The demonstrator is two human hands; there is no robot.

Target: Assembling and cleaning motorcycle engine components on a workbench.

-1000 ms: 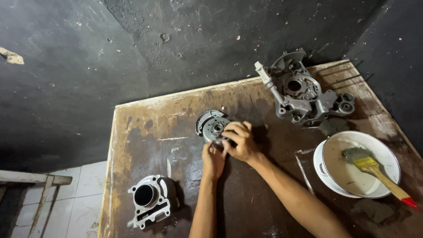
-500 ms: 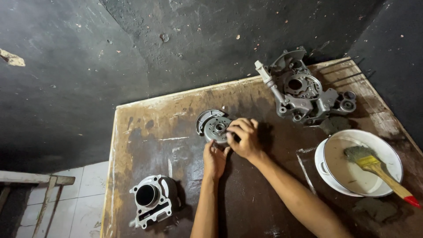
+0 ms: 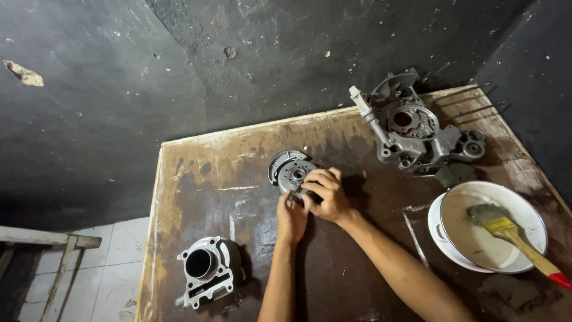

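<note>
A round grey metal engine part (image 3: 290,169) stands on edge near the middle of the stained wooden table (image 3: 202,173). My right hand (image 3: 326,194) is closed over its lower right side. My left hand (image 3: 291,217) sits just below it, fingers pressed against the part's bottom edge and against my right hand. Both hands grip the same part; its lower half is hidden behind my fingers.
A grey finned engine cylinder (image 3: 205,275) lies at the table's front left. A large grey crankcase casting (image 3: 411,128) sits at the back right. A white bowl (image 3: 453,247) with murky liquid holds a yellow-handled paintbrush (image 3: 506,229). Dark walls close in behind; tiled floor lies left.
My hands stay on the round part with almost no shift; the right fingers have curled slightly further over it. The view has tilted a little.
</note>
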